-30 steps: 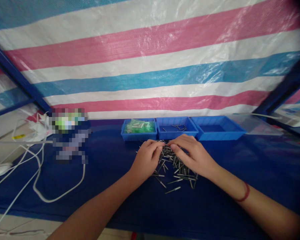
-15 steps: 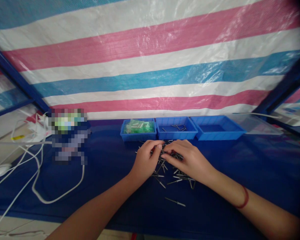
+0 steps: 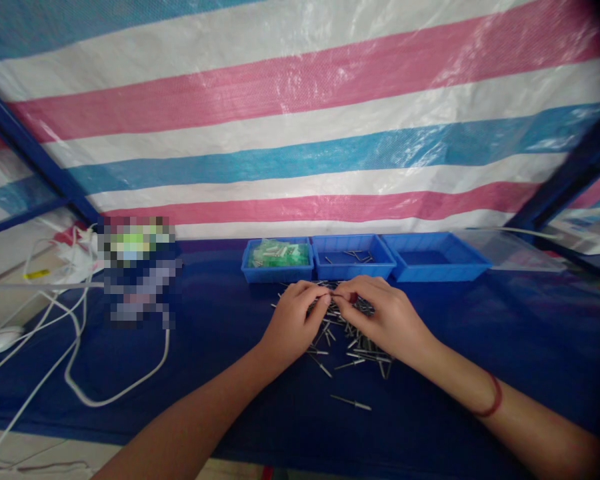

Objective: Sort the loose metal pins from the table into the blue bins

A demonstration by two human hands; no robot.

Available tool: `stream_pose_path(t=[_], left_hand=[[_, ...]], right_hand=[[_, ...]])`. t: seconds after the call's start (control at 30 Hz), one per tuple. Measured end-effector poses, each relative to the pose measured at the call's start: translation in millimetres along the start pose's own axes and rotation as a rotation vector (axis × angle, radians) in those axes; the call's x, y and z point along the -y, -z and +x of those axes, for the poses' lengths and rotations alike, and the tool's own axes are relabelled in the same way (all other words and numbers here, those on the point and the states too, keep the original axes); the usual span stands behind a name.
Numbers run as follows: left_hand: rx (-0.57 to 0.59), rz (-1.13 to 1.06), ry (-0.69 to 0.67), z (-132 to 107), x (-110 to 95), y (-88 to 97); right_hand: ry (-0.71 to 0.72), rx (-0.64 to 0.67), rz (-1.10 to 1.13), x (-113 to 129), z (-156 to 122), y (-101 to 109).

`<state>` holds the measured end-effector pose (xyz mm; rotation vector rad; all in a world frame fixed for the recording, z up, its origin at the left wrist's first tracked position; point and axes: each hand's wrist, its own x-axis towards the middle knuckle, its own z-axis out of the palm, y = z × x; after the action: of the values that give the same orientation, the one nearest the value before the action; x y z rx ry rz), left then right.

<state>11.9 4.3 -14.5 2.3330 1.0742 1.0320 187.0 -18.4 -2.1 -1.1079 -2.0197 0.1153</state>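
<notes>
One loose rivet (image 3: 351, 403) sits nearest on the blue table (image 3: 405, 433), then the main rivet pile (image 3: 363, 333) under both hands. Left hand (image 3: 294, 317) and right hand (image 3: 383, 313) are pinched narrow, fingertips nearly meeting around a thin dark piece; can't tell which grips it. Pixelated stuff (image 3: 143, 243) off left is unreadable. Behind: three blue bins (image 3: 355, 271), then striped sheeting (image 3: 300, 153).

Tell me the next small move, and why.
Perhaps the right hand should move toward the middle blue bin: above the pile of pins, it seems to pinch a thin pin close to the left hand, and some loose pins lie in that bin.
</notes>
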Motion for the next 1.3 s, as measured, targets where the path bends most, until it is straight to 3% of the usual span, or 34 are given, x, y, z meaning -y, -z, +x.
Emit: stream_pose_path(t=[0.27, 0.57, 0.9, 0.97, 1.07, 1.17, 1.3], left_hand=[[0.027, 0.048, -0.073, -1, -4, 3.9], [0.095, -0.003, -0.071, 1, -2, 2.9], [-0.029, -0.117, 0.077, 1, -4, 10.1], [-0.023, -0.128, 0.066, 1, -4, 10.3], [-0.004, -0.082, 0.043, 1, -5, 13.0], [0.103, 0.006, -0.049, 1, -10, 20.1], [0.409, 0.072, -0.237, -5, -19, 27.4]], right_hand=[[-0.123, -0.038, 0.220, -1, -1, -3], [-0.022, 0.018, 0.188, 1, -1, 2], [0.068, 0.083, 0.131, -7, 4, 3], [0.060, 0.050, 0.108, -11, 6, 3], [-0.021, -0.117, -0.002, -25, 11, 3], [-0.144, -0.246, -0.221, -46, 17, 5], [-0.187, -0.238, -0.391, -64, 18, 9]])
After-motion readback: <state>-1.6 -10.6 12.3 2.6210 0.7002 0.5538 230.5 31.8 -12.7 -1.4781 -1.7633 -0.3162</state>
